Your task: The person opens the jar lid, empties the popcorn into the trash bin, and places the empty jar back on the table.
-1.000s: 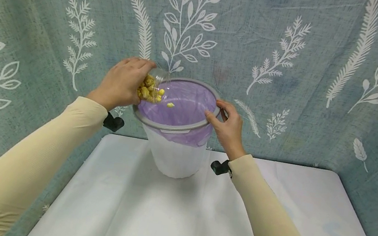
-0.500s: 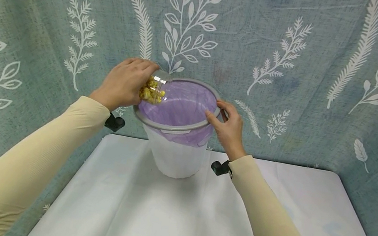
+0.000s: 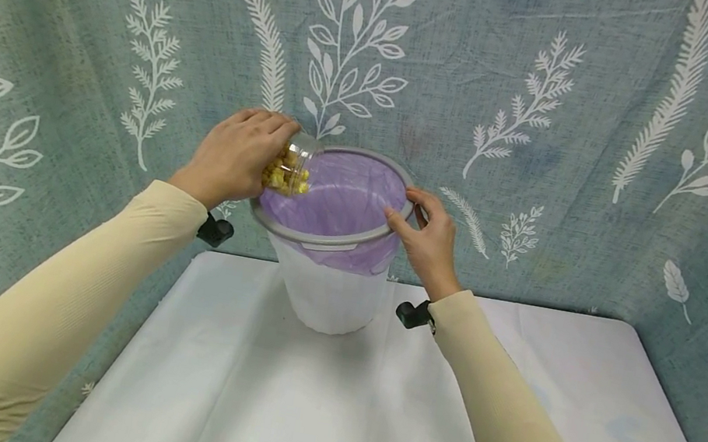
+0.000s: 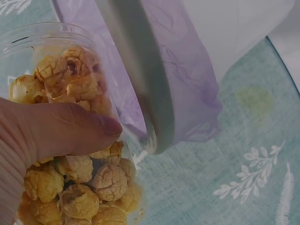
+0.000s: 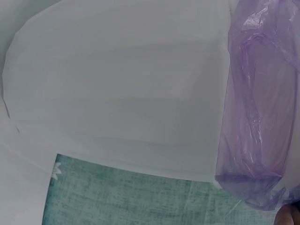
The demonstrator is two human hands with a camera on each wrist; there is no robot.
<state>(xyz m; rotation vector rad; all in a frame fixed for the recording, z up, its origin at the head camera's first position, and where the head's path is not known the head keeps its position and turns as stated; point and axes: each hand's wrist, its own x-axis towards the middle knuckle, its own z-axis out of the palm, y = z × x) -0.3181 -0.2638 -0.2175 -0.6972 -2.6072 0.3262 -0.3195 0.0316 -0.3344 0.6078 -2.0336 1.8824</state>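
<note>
**Jar tipped over lined bin; spill at the left the main worry**

Bin stands on the table, near the far edge, closer to the far left corner than the far right. Purple liner inside, folded over the grey rim and hanging loose outside.

Left hand grips the clear jar, fingers wrapped round it, thumb across its side. Jar lies on a slant over the left part of the rim, mouth toward the opening; plenty of popcorn inside. Right hand pinches the rim on the right side, thumb and fingers curled on it.

Risks, as judged:
- Mouth sits close to the left rim. If the wrist drifts outward, pieces may drop outside, onto the table's far left corner or past its edge.
- Pieces look crowded; they may jam, then rush out if shaken.
- Jar looks smooth; a slack grip could let it slide in too.
- Liner looks thin. A jar dragged along the rim could pull it inward, letting pieces fall behind it.
- Bin seems light; uneven pressure on the rim might tip it.
</note>
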